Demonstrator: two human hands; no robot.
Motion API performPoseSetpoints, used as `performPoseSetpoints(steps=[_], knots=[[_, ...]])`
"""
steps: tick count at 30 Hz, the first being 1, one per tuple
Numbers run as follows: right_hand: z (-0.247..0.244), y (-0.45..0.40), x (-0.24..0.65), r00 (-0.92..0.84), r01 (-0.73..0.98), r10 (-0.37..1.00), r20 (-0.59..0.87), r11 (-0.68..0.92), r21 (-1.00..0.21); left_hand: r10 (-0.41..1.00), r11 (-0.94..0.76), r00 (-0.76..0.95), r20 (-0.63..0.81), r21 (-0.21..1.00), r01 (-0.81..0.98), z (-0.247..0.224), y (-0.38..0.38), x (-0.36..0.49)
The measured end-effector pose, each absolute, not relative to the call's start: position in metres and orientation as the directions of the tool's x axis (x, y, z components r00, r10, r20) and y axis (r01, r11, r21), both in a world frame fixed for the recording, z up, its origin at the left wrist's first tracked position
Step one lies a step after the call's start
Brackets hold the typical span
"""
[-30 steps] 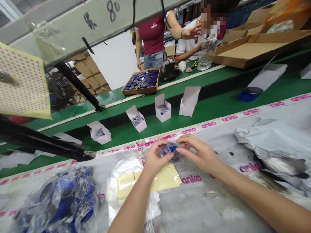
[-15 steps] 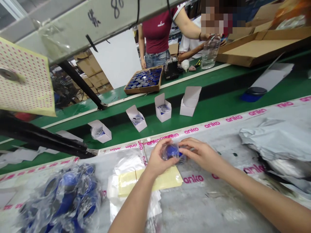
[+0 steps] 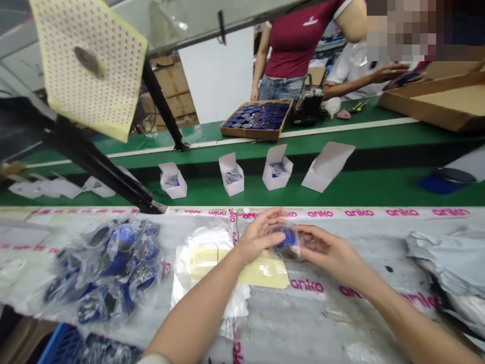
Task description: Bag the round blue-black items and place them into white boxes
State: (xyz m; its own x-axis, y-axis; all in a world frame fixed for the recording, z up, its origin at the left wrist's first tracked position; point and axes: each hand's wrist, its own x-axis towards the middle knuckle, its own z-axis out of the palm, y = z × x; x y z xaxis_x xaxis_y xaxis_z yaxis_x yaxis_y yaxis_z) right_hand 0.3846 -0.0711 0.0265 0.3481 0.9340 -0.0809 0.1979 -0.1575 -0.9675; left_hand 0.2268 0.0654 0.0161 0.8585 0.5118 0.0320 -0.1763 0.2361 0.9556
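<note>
Currently holds blue piece (image 3: 287, 238), wrapped in clear bag (image 3: 297, 242), just beyond the right end of yellow card (image 3: 265, 275). At left hand (image 3: 261, 236): thumb laid across the near side of blue piece, upper fingers stretched out and slightly apart; firmness of grip impossible to tell through blur. At right hand (image 3: 322, 245): right edge of blue piece and clear bag pinched between thumb and bent fingers.

Under yellow card: plastic bags (image 3: 231, 308), lying flat on table (image 3: 303, 323). Left of yellow card: pile of bagged pieces (image 3: 117, 265), blue and loosely heaped. Nearer and farther left than yellow card: blue crate (image 3: 62, 344), partly cut off by the view. Right of yellow card: crumpled grey sheet (image 3: 447, 258).

Beyond yellow card, on green belt (image 3: 204, 194): four white boxes (image 3: 278, 177) with raised flaps; bagged contents visible in three, inside of the rightmost hidden. Farther beyond yellow card: cardboard tray (image 3: 248, 133), filled with round blue pieces, in front of co-worker in red shirt (image 3: 291, 43).
</note>
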Motion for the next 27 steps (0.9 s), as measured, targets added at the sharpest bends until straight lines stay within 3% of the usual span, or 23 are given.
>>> performPoseSetpoints(steps=[3, 7, 12, 16, 21, 25, 27], knots=[[0.028, -0.072, 0.382, 0.309, 0.065, 0.928, -0.209, -0.240, -0.969, 0.529, 0.304, 0.834, -0.154, 0.952, -0.017, 0.012, 0.067, 0.229], [0.040, -0.069, 0.378, 0.288, 0.066, 0.904, -0.317, -0.348, -0.935, 0.524, 0.353, 0.820, -0.232, 0.935, 0.039, 0.010, 0.068, 0.230], [0.046, -0.060, 0.378, 0.239, 0.199, 0.905, -0.352, -0.401, -0.894, 0.610, 0.416, 0.759, -0.227, 0.907, -0.062, 0.013, 0.065, 0.232], [0.042, -0.058, 0.379, 0.166, 0.096, 0.909, -0.382, -0.400, -0.911, 0.620, 0.452, 0.746, -0.242, 0.888, -0.088, 0.016, 0.066, 0.232], [0.026, -0.063, 0.360, 0.213, -0.199, 0.884, -0.416, -0.378, -0.904, 0.689, 0.460, 0.676, -0.261, 0.879, -0.129, 0.016, 0.063, 0.232], [0.018, -0.065, 0.339, 0.389, -0.060, 0.881, -0.269, -0.267, -0.962, 0.781, 0.308, 0.590, -0.203, 0.948, -0.082, 0.017, 0.058, 0.233], [0.024, -0.064, 0.335, 0.396, -0.109, 0.882, -0.255, -0.231, -0.967, 0.790, 0.275, 0.591, -0.165, 0.956, -0.101, 0.021, 0.058, 0.232]])
